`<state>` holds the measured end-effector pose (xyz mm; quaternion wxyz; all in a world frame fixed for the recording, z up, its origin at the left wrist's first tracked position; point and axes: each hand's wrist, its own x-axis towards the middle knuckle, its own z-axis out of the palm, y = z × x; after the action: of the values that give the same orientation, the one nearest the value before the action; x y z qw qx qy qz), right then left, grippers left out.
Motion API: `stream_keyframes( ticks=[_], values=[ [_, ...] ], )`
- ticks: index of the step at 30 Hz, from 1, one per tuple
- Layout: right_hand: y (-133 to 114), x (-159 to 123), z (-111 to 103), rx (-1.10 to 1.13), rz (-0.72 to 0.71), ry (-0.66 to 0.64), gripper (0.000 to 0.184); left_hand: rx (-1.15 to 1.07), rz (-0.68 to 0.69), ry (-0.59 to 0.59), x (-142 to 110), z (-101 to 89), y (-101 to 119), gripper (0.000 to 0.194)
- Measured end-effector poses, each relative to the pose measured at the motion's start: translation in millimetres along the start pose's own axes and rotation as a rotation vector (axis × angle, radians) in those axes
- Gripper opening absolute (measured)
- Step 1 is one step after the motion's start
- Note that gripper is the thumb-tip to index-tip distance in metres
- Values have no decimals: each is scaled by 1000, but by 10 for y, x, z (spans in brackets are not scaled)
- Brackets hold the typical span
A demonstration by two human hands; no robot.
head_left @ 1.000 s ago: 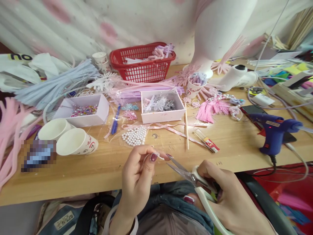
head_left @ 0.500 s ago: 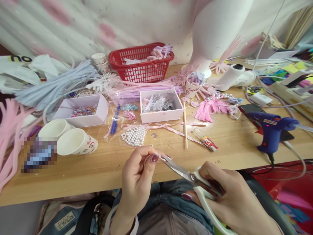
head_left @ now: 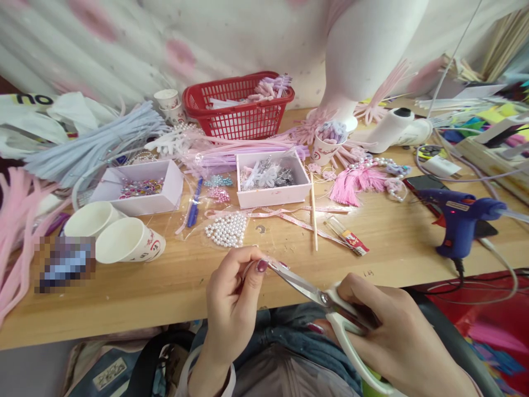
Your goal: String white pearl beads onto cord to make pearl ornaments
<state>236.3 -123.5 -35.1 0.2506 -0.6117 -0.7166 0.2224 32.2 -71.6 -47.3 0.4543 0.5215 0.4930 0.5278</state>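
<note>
My left hand [head_left: 233,292] is held over the near edge of the wooden table [head_left: 173,286], its thumb and fingers pinched on a tiny pale piece I cannot make out. My right hand [head_left: 392,336] grips the white handles of a pair of scissors [head_left: 318,298]. The steel blades are closed and their tips meet the pinched piece at my left fingertips. A pile of white pearl beads [head_left: 227,229] lies on the table just beyond my left hand.
Two paper cups [head_left: 119,237] lie on their sides at the left. Two white boxes of trinkets [head_left: 273,179], a red basket [head_left: 239,107], bundles of pipe cleaners [head_left: 91,143], a pink tassel [head_left: 357,184] and a blue glue gun [head_left: 458,220] crowd the table.
The scissor blades have closed and slid left until their tips reach the piece in my left fingers. My left hand has stayed where it was.
</note>
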Motion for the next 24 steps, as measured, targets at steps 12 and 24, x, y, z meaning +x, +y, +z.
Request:
stream_keyframes(
  ticks=[12, 24],
  values=[
    [11, 13, -6, -42, -85, 16, 39, 19, 43, 42, 1, 27, -3, 20],
    [50, -23, 50, 7, -50, 37, 42, 18, 27, 38, -13, 42, -13, 20]
  ],
)
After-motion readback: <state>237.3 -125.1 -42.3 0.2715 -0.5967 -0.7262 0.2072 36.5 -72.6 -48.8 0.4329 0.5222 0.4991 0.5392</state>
